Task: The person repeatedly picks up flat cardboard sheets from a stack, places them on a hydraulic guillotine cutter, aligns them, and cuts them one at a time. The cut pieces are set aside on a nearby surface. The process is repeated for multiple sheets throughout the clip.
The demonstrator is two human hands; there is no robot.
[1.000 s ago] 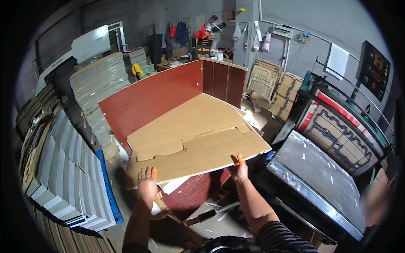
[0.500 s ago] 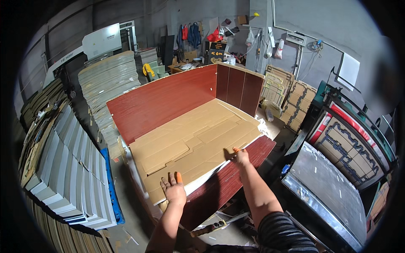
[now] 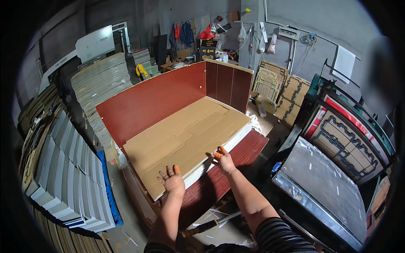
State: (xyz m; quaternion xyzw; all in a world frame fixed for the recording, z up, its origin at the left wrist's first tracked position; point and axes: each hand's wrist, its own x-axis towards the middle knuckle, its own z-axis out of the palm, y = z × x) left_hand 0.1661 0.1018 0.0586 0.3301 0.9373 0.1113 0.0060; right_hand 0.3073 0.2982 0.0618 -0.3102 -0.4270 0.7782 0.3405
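A flat brown die-cut cardboard sheet [image 3: 185,135] lies on a stack with a white side edge [image 3: 230,145], inside a dark red panelled frame. My left hand [image 3: 173,181] rests with fingers spread at the sheet's near corner, an orange cover on at least one finger. Along the near long edge, my right hand [image 3: 225,161] touches the sheet with bent, orange-covered fingertips held apart. Part of that hand's fingers is hidden. Beneath both forearms a red board [image 3: 236,168] juts out on the near side.
Red upright panels [image 3: 160,101] bound the stack's far side. Tall piles of grey-white sheets [image 3: 63,168] stand at left beside a blue pallet [image 3: 109,189]. A machine with a metal table [image 3: 320,181] stands at right. Cutting dies [image 3: 291,99] lean behind, and scraps litter the floor.
The cardboard sheet has shifted, now sitting more evenly over the stack, with more white edge showing. My right hand has drawn back slightly and its fingers have bent; the whole view has shifted.
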